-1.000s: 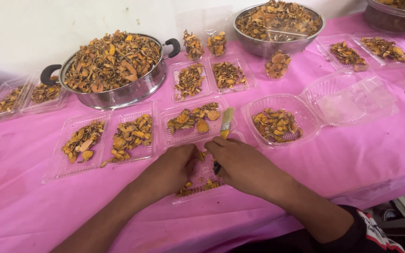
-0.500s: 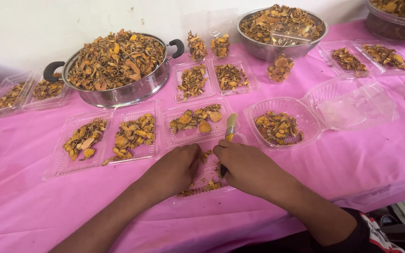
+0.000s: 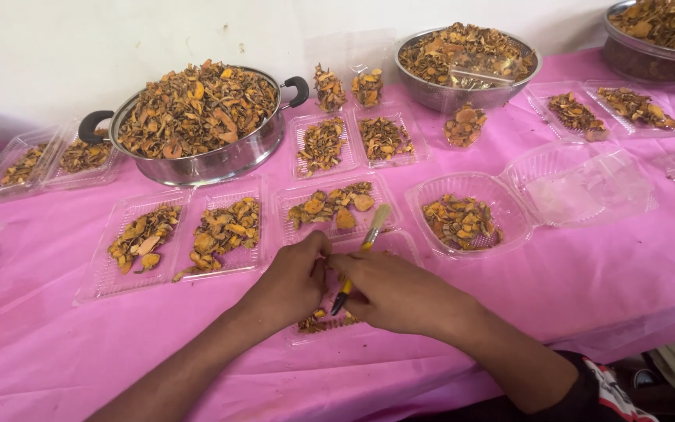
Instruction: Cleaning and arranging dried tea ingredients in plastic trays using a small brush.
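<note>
Working low over a clear plastic tray on the pink-covered counter, both hands sit close together. Right hand is closed on a thin yellow-handled tool, tip pointing down between the hands; what kind of tool, can't tell. Left hand is curled, fingertips pinched at the tray's contents, grip unclear. Risk: tool tip is right beside the left fingers, so a slip could nick them. Pressing down could also skid the light tray and spill pieces. Just beyond the hands, filled trays and an open round container. Farther out, left of the hands, a heaped steel pot; a knock could scatter chips.
</note>
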